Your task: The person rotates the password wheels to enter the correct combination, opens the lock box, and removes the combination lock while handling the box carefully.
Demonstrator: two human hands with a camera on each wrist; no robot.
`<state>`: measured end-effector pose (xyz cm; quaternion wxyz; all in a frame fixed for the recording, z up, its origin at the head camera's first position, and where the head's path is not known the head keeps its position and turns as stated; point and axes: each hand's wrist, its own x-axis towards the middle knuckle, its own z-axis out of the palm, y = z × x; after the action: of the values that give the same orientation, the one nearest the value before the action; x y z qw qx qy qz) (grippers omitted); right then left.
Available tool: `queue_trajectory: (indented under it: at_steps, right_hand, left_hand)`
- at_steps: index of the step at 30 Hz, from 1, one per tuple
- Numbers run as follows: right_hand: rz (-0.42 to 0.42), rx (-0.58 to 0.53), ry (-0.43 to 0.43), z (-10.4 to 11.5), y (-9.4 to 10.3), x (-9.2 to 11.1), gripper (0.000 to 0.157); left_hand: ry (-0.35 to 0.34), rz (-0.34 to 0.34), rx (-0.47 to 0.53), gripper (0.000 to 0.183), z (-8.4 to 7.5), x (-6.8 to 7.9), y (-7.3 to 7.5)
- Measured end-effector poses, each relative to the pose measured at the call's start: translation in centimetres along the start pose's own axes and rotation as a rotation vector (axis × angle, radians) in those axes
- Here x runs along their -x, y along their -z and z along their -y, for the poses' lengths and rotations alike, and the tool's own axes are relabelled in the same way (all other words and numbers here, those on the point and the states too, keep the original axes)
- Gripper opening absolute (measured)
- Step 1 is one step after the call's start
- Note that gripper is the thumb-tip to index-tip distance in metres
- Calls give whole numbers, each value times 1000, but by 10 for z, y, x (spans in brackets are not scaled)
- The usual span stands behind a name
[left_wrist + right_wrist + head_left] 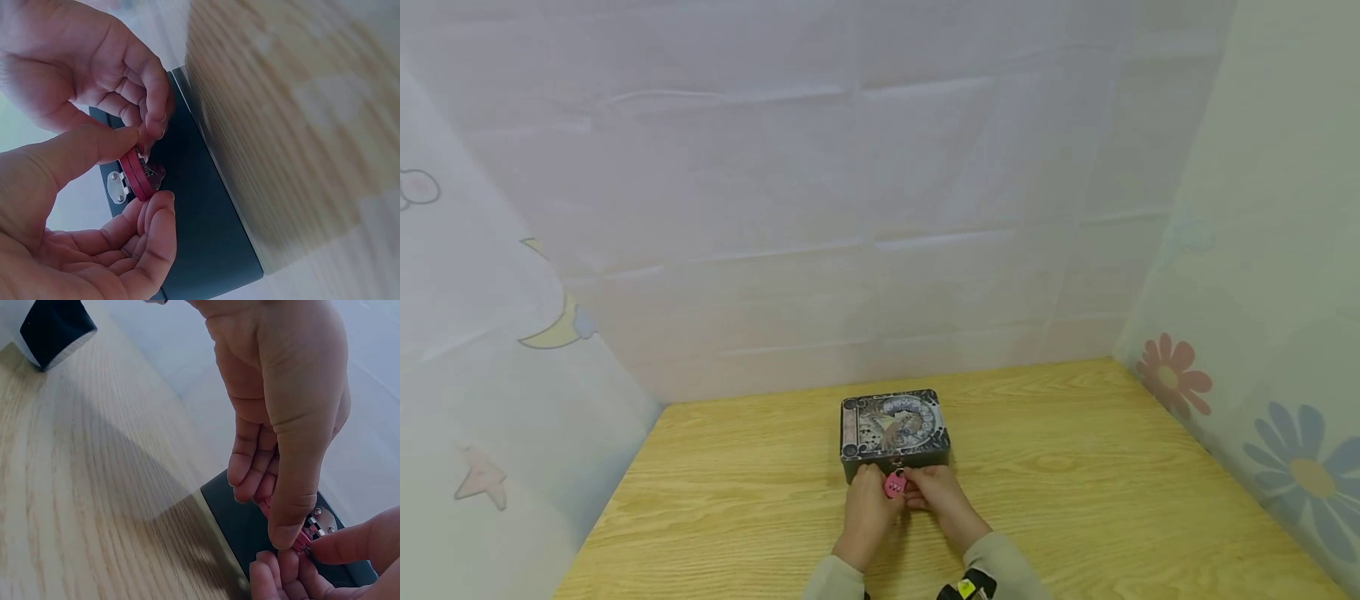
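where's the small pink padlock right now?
Head view, lower centre: small pink padlock between the left hand and right hand, at the silver clasp on the dark rectangular box's front.

Left hand (867, 507) and right hand (943, 498) angle inward, close together; both curled and pinching.

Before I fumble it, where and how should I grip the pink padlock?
Probably pinch the pink padlock by opposite edges of its thick body, coming from the front of the dark box: it sits at the clasp there, its body jutting outward.
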<state>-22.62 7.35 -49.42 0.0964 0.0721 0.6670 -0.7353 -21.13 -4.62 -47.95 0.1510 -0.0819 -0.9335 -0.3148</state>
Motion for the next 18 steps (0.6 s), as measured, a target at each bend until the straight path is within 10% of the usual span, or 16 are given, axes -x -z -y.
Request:
queue_trajectory:
  at_steps: [18]
  right_hand:
    - [1,-5,-9,-3,2,0,23]
  left_hand:
    - [20,-1,11,27,1,0,0]
